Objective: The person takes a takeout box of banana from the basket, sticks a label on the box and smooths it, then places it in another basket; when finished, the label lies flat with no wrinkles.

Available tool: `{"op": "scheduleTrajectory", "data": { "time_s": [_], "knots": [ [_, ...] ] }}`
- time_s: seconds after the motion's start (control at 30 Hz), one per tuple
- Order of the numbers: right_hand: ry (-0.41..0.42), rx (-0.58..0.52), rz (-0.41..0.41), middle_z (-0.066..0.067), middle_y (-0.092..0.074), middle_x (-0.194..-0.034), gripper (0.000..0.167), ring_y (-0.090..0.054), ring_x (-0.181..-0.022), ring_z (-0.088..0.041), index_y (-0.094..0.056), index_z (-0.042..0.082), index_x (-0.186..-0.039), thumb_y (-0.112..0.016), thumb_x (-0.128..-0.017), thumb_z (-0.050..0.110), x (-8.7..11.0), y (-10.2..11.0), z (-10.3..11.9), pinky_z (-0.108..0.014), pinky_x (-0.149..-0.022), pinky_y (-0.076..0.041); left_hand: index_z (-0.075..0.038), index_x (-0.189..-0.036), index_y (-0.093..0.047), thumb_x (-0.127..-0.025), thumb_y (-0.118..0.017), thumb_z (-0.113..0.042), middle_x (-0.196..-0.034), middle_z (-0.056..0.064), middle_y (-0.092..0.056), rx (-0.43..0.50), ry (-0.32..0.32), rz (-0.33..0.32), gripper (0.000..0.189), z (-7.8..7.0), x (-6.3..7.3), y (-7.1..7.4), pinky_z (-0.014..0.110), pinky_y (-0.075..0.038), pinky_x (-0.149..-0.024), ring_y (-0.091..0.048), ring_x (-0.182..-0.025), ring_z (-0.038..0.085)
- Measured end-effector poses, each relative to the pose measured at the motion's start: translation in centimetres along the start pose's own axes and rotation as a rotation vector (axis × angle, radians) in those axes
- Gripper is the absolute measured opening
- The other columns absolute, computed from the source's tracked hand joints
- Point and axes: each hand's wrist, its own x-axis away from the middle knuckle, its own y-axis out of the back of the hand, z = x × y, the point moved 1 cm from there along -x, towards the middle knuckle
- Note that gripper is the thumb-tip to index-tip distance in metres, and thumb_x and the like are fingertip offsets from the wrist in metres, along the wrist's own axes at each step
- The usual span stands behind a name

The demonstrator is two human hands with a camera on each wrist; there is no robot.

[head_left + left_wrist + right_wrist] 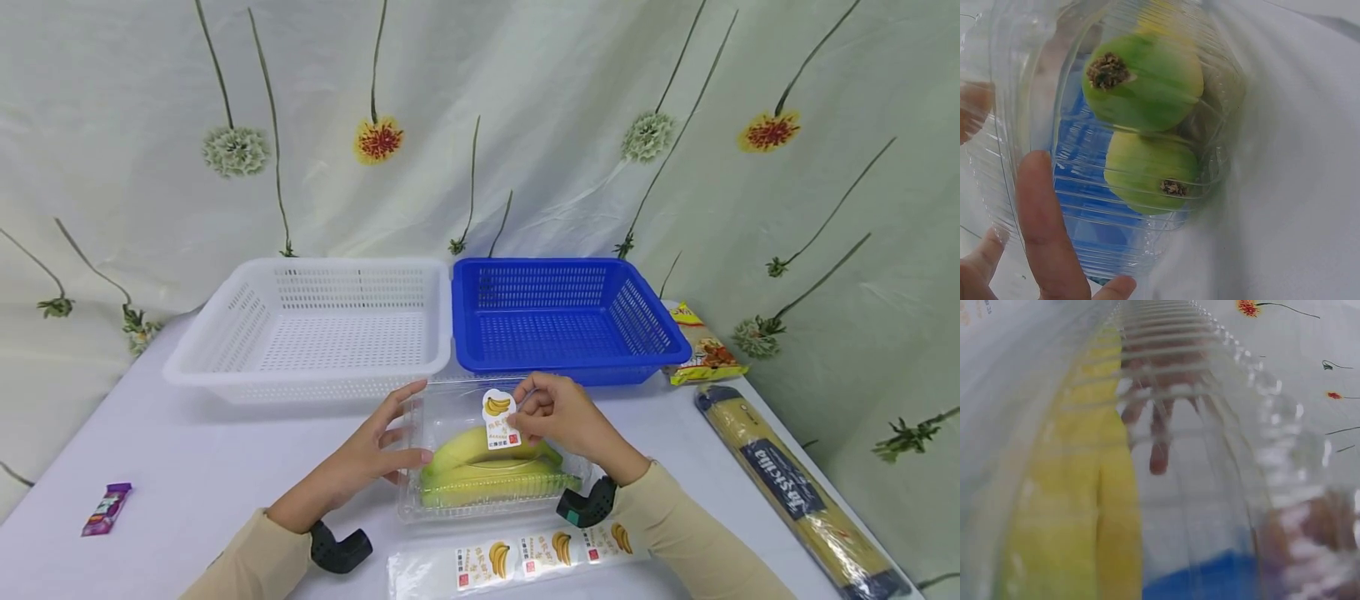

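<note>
A clear plastic clamshell box (448, 410) with bananas (480, 483) inside sits in front of the baskets. My left hand (358, 457) rests on the box's left side, fingers fairly straight. In the left wrist view, a finger (1047, 225) touches the ribbed end wall, and the green banana tips (1147, 81) show through it. My right hand (568, 423) pinches the right edge of a white banana sticker (497, 407) over the lid. Whether the sticker touches the lid, I cannot tell. The right wrist view is blurred by the ribbed plastic.
A strip of banana stickers (540, 557) lies near the front edge. Behind stand a white basket (307, 379) and a blue basket (570, 362). At right are a yellow-topped food packet (708, 350) and a long pasta pack (795, 492); at left, a small purple packet (107, 510).
</note>
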Motion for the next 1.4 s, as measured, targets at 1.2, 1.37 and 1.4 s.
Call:
{"op": "scheduleTrajectory", "data": {
  "time_s": [1.2,1.37,1.4],
  "knots": [
    [0.030,0.237,-0.070,0.001,-0.061,-0.077,0.024,-0.061,-0.061,-0.012,-0.067,0.000,-0.107,-0.084,-0.091,0.000,0.26,-0.88,0.60,-0.030,-0.056,-0.056,-0.019,-0.172,-0.017,-0.092,-0.082,-0.014,-0.176,0.029,-0.005,0.020,-0.025,0.018,0.104,-0.02,-0.05,0.04,0.043,-0.058,-0.073,-0.017,-0.154,0.066],
    [0.048,0.262,-0.036,0.003,-0.057,-0.078,0.016,-0.057,-0.064,-0.010,-0.079,0.001,-0.107,-0.083,-0.091,0.002,0.20,-0.94,0.55,-0.025,-0.058,-0.047,-0.020,-0.172,-0.018,-0.092,-0.082,-0.013,-0.176,0.028,-0.006,0.027,-0.018,0.019,0.103,-0.02,-0.05,0.02,0.043,-0.058,-0.073,-0.017,-0.155,0.065],
    [0.051,0.275,-0.028,0.003,-0.057,-0.079,0.017,-0.056,-0.066,-0.010,-0.080,0.001,-0.108,-0.083,-0.091,0.003,0.20,-0.93,0.57,-0.025,-0.059,-0.045,-0.020,-0.172,-0.018,-0.092,-0.082,-0.013,-0.176,0.028,-0.006,0.029,-0.016,0.018,0.103,-0.04,-0.02,0.01,0.043,-0.058,-0.073,-0.018,-0.155,0.065]
  ]
}}
